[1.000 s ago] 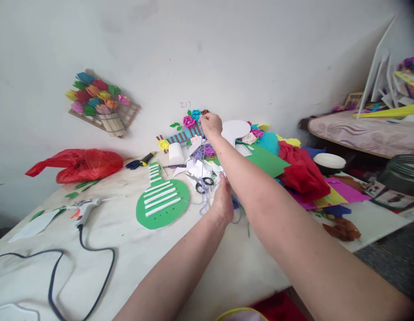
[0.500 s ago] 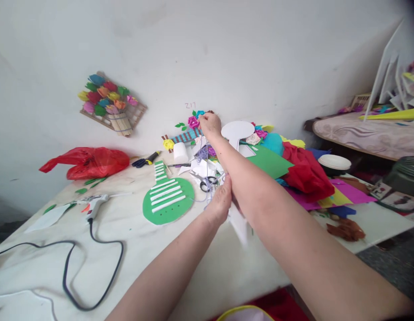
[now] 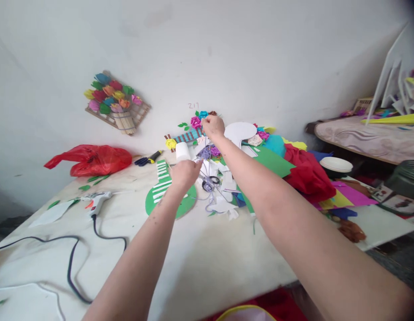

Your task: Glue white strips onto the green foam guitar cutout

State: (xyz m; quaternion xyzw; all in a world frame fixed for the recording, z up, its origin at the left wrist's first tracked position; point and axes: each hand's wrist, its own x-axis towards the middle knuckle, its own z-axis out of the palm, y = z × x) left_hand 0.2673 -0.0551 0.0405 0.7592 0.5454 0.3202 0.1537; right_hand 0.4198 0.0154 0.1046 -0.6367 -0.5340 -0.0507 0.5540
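My right hand [image 3: 214, 127] is raised near the wall with its fingers pinched on a strand of light purple yarn [image 3: 209, 167], which hangs down to the table. A tangle of this yarn [image 3: 204, 153] sits among paper scraps. My left hand [image 3: 186, 174] is closed over the neck end of a green guitar-shaped cutout [image 3: 185, 207] with white strips; what its fingers hold, if anything, is hidden. Black-handled scissors [image 3: 214, 180] lie under the yarn, just right of my left hand. Another yarn strand runs from the cutout's right edge toward the scissors.
A glue gun [image 3: 99, 201] with a dark cord lies at left. Behind it are a red plastic bag [image 3: 101, 160] and dark-handled scissors [image 3: 145, 159]. A white roll [image 3: 182, 151] stands behind my left hand. Green card [image 3: 272, 160] and red crepe paper [image 3: 309, 171] are heaped at right.
My left hand has moved left and away from me, from beside my right forearm to over the green cutout. White paper scraps are uncovered there. My right hand stays raised.
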